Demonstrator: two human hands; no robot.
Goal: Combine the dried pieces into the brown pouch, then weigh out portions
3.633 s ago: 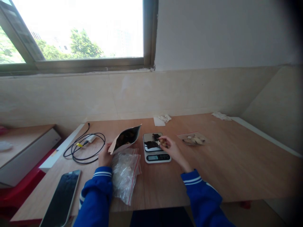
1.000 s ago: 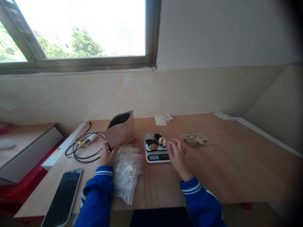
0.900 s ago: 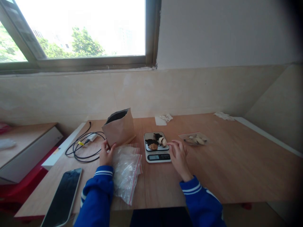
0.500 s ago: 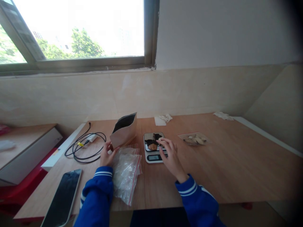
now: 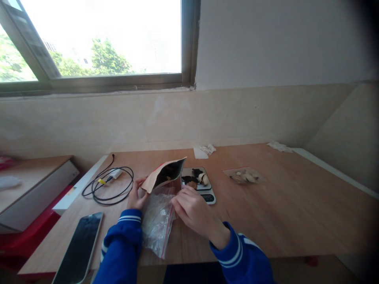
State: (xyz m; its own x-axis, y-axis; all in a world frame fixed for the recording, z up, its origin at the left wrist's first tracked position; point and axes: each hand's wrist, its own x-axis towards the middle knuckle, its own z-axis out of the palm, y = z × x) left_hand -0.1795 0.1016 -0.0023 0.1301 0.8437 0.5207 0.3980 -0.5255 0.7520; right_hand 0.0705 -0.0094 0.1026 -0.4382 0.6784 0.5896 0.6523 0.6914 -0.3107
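Note:
My left hand grips the left side of a brown stand-up pouch, which tilts toward me with its mouth open and some pieces dimly visible inside. My right hand is closed at the pouch's right edge, its fingertips partly hidden. Behind that hand, a white kitchen scale carries several dried pieces, dark, brown and pale, that look like dried mushrooms. Clear zip bags with red seal strips lie in a pile below the pouch.
A zip bag of pale dried pieces lies right of the scale. On the left are a coiled black cable with a white adapter and a phone. Crumpled tissue lies near the wall.
My right hand has left the scale, where a pale piece now rests, and moved left to the pouch. The pouch has tipped toward me and to the right.

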